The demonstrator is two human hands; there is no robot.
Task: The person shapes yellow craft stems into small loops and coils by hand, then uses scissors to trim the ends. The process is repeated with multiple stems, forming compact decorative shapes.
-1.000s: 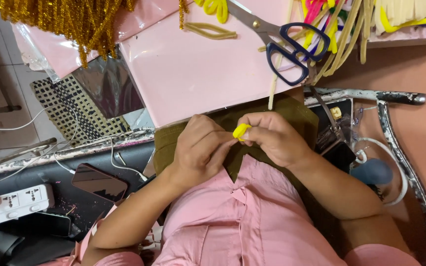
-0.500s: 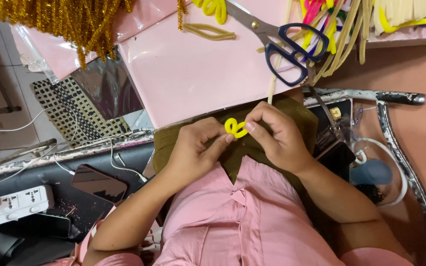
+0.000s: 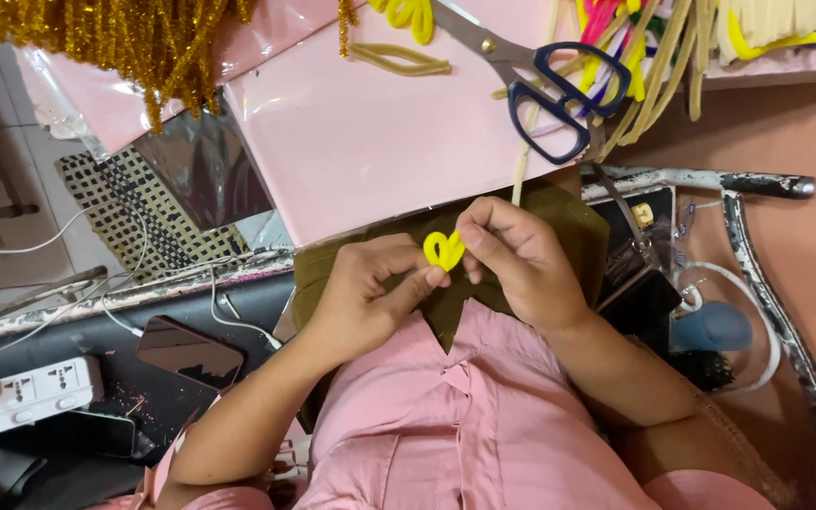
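**Both hands pinched on a yellow loop, just off the board's near edge**

Head view: your left hand and right hand meet over your lap, and both are closed in a pinch on the small yellow pipe-cleaner loop. The left thumb and forefinger nip its lower right side; the right fingertips clamp its upper right. The loop sits upright between them, above the olive cloth and your pink shirt.

Look ahead: the pink board has its near edge just beyond your knuckles, and its middle is bare. On its far right corner lie the blue-handled scissors, blades pointing left, touching a spread of coloured pipe cleaners. Gold tinsel stems crowd the far left corner.

To your left, a dark phone and a white power strip lie on the black surface, well apart from your left elbow. To your right, a chipped metal frame curves near your forearm.
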